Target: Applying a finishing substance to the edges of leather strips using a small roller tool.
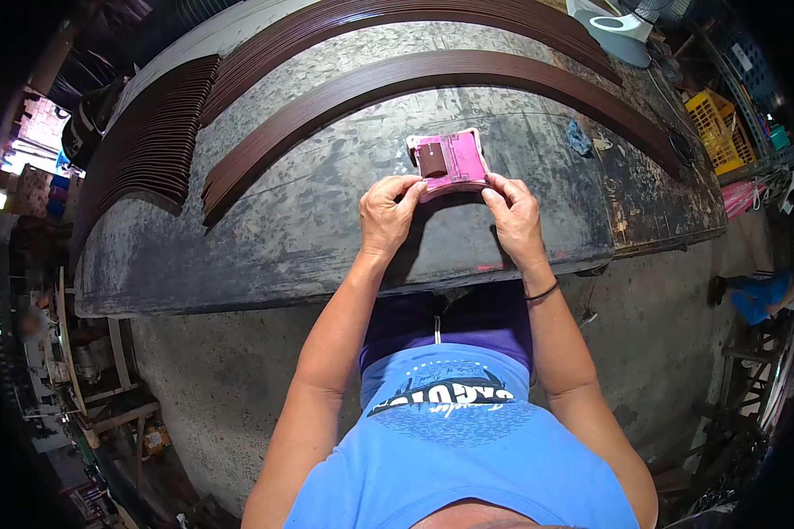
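Observation:
A small bright-pink tray [469, 157], shallow and with a pale rim, lies on the dark worktable in front of me. On its left half rests a dark brown folded or stacked piece [432, 162]. Along the tray's near edge runs a thin, slightly bowed dark strip [457, 187]. My left hand [388, 212] pinches the strip's left end, close to the tray's near left corner. At the other end my right hand [514, 214] is closed in a pinch, thumb and forefinger together. The fingers partly cover the strip's ends.
Long curved stacks of brown strips [432, 68] arc across the table [265, 256] beyond the tray, with another fanned stack [150, 141] at left. A crumpled blue scrap [579, 139] lies to the right. A yellow crate [719, 130] stands past the right edge.

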Available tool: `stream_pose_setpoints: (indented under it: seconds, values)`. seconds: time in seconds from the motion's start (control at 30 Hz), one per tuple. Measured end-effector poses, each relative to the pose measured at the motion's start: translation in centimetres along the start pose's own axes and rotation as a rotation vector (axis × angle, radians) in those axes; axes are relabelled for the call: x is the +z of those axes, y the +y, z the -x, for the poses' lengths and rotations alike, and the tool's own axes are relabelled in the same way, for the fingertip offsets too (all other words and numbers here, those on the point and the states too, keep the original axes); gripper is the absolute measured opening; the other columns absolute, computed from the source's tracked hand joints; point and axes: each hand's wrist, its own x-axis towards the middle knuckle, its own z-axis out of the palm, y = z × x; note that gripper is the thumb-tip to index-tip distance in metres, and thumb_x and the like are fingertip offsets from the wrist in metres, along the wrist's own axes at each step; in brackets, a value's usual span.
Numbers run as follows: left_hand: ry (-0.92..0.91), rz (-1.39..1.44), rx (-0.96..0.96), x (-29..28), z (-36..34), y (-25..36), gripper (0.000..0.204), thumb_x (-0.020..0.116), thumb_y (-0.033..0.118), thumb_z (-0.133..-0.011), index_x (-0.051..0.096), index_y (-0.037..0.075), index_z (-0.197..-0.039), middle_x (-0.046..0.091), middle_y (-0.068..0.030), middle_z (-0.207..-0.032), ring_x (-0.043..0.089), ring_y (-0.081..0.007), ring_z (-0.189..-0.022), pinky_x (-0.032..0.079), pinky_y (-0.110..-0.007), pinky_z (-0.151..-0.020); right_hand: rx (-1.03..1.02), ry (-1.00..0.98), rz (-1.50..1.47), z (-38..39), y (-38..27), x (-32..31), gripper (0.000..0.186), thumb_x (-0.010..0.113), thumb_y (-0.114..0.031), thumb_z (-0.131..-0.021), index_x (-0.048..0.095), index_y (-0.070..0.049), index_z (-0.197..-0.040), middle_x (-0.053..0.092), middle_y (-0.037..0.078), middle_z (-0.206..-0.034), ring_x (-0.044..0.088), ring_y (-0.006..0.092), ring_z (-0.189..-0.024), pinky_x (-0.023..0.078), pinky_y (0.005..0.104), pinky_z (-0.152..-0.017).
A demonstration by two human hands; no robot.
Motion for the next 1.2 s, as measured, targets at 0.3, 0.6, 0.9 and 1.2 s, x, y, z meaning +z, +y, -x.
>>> stream_pose_setpoints:
  seconds: [0.3, 0.6, 0.9, 1.2]
  values:
    - [0.011, 0.004, 0.018, 0.03, 0.01, -0.07, 0.011, 0.071, 0.013, -0.078, 0.071, 0.004, -0.083, 0.068, -0.0091, -0.078, 0.064, -0.0204, -0.071, 0.049, -0.030, -0.067, -0.002, 0.000, -0.003, 0.00, 0.15, 0.03, 0.028, 0.064, -0.012, -0.084, 0.064, 0.003, -0.108, 0.062, 0.012, -0.094, 0.062, 0.0193, -0.085, 0.049, 0.0285, -0.077]
    - [0.011, -0.007, 0.018, 0.05, -0.06, -0.19, 0.010, 0.071, 0.014, -0.078, 0.071, 0.005, -0.083, 0.068, -0.0085, -0.077, 0.064, -0.0198, -0.070, 0.049, -0.030, -0.066, -0.006, -0.006, -0.003, 0.01, 0.11, -0.04, 0.028, 0.064, -0.012, -0.084, 0.064, 0.001, -0.109, 0.061, 0.011, -0.094, 0.061, 0.0183, -0.084, 0.049, 0.0287, -0.076]
    - [0.014, 0.009, 0.008, 0.10, 0.00, -0.22, 0.010, 0.071, 0.013, -0.078, 0.070, 0.005, -0.083, 0.067, -0.0080, -0.075, 0.063, -0.0192, -0.068, 0.049, -0.030, -0.065, -0.035, -0.008, -0.004, 0.00, 0.41, -0.03, 0.028, 0.063, -0.011, -0.084, 0.064, 0.002, -0.109, 0.061, 0.011, -0.094, 0.061, 0.0179, -0.084, 0.048, 0.0282, -0.076]
    - [0.009, 0.006, 0.006, -0.01, -0.05, 0.09, 0.010, 0.071, 0.013, -0.078, 0.071, 0.005, -0.083, 0.067, -0.0080, -0.076, 0.064, -0.0192, -0.068, 0.049, -0.029, -0.064, -0.051, -0.027, 0.010, -0.03, 0.48, -0.19, 0.028, 0.063, -0.010, -0.084, 0.063, 0.002, -0.109, 0.060, 0.010, -0.092, 0.060, 0.0176, -0.081, 0.048, 0.0281, -0.074]
